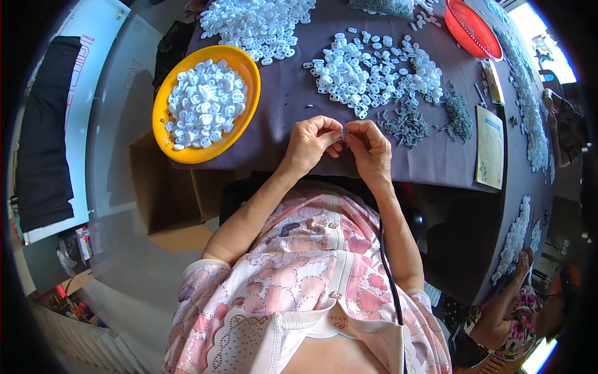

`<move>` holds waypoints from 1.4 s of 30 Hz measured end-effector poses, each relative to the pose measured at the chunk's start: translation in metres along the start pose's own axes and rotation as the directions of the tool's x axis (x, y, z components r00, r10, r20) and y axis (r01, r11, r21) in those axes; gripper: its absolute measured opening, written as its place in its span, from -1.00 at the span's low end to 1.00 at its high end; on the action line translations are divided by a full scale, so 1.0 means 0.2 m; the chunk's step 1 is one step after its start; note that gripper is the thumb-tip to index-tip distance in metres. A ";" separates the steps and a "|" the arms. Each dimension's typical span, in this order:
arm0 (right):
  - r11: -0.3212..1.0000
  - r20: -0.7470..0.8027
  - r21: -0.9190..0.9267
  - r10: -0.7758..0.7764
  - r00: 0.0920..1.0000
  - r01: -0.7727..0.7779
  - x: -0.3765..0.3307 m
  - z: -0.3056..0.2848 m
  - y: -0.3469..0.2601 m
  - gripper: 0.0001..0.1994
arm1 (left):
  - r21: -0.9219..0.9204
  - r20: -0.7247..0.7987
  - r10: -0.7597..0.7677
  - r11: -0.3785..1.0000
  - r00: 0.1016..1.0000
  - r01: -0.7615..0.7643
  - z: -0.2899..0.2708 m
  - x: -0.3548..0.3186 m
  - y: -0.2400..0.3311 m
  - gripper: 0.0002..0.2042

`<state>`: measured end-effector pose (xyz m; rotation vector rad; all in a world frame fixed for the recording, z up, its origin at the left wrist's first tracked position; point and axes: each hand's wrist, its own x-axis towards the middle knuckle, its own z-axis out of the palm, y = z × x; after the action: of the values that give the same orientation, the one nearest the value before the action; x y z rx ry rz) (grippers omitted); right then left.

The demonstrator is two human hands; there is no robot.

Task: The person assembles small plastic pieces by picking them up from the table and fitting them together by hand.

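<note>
Above the near edge of the table, my left hand [309, 143] and my right hand [372, 149] meet fingertip to fingertip. Both are closed in a pinch around something tiny, mostly hidden by the fingers. Just beyond them spreads a loose heap of small white oval plastic pieces [358, 78]. Right of my right hand lie two piles of small grey parts, a nearer pile [406, 124] and another pile [458, 112]. To the left, a yellow bowl [163, 134] holds many finished-looking white oval pieces [207, 106].
A bigger white heap [258, 28] lies at the far left of the table [280, 87]. A red basket [464, 25], a notepad [489, 146] and a pen [479, 93] are on the right. Beneath the bowl stands a cardboard box [165, 199]. Other people [517, 311] sit along the right side.
</note>
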<state>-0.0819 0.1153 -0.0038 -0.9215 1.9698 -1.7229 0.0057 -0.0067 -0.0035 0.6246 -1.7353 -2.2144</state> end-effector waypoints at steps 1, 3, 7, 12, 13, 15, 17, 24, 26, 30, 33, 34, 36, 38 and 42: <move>1.000 0.005 -0.021 -0.019 1.000 0.019 0.00 0.00 0.00 -0.84 | -0.002 -0.001 0.000 1.000 1.000 0.000 0.00 0.00 0.00 -0.92; 0.998 0.011 -0.042 -0.039 0.999 0.039 0.00 0.00 0.00 -0.84 | 0.027 0.002 0.008 1.000 1.000 -0.008 0.00 0.00 0.00 -0.92; 0.999 0.009 -0.029 -0.025 1.000 0.025 0.00 -0.01 0.00 -0.84 | 0.021 0.003 0.012 1.000 1.000 -0.012 0.00 0.00 -0.01 -0.92; 0.999 0.029 -0.033 -0.038 0.999 0.039 0.00 -0.01 0.00 -0.84 | 0.029 -0.003 0.009 1.000 1.000 -0.009 0.00 0.00 -0.01 -0.92; 0.999 0.025 -0.033 -0.041 0.999 0.042 0.00 -0.01 0.01 -0.84 | 0.028 -0.004 0.008 1.000 1.000 -0.008 0.00 0.00 -0.01 -0.92; 0.999 0.022 -0.034 -0.042 0.999 0.043 0.00 0.00 0.01 -0.84 | 0.046 -0.004 -0.003 0.999 1.000 0.003 0.01 0.00 0.00 -0.92; 0.998 -0.001 -0.037 -0.053 0.999 0.053 0.00 0.00 0.01 -0.85 | 0.044 -0.010 -0.007 0.999 1.000 0.007 0.01 0.00 0.00 -0.92; 0.989 0.028 -0.129 -0.064 0.998 0.067 0.01 0.00 -0.05 -0.88 | 0.081 -0.033 0.030 0.996 0.999 -0.027 0.03 0.00 0.00 -0.93; 0.997 0.022 -0.071 0.012 1.000 -0.011 0.02 -0.01 -0.03 -0.88 | 0.051 -0.035 0.035 0.998 0.999 -0.033 0.03 -0.01 -0.01 -0.93; 0.999 0.004 0.031 0.042 0.999 -0.042 0.02 0.00 0.00 -0.89 | -0.002 -0.057 0.039 0.999 0.998 -0.039 0.04 0.00 -0.02 -0.92; 0.998 -0.035 0.012 0.057 0.998 -0.057 0.01 0.00 -0.01 -0.90 | -0.011 -0.065 0.030 0.999 0.997 -0.030 0.03 -0.01 -0.02 -0.90; 0.998 -0.019 -0.055 -0.002 1.000 0.001 0.01 0.00 0.00 -0.89 | -0.007 -0.066 0.036 0.999 0.997 -0.037 0.03 -0.01 -0.02 -0.90; 0.988 0.012 -0.138 -0.071 0.997 0.072 0.02 -0.01 -0.02 -0.89 | -0.005 -0.065 0.050 0.999 0.997 -0.050 0.03 -0.02 -0.01 -0.91; 0.972 0.015 -0.193 -0.136 0.991 0.136 0.03 -0.01 -0.03 -0.91 | -0.005 -0.063 0.043 0.999 0.997 -0.043 0.03 -0.02 -0.01 -0.91; 0.955 0.077 -0.221 -0.187 0.979 0.200 0.03 -0.01 -0.04 -0.94 | 0.002 -0.073 0.044 0.999 0.996 -0.044 0.02 -0.02 -0.02 -0.94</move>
<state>-0.0856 0.1125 0.0061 -1.2661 2.1329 -1.5709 0.0078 0.0006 -0.0058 0.6532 -1.6969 -2.1346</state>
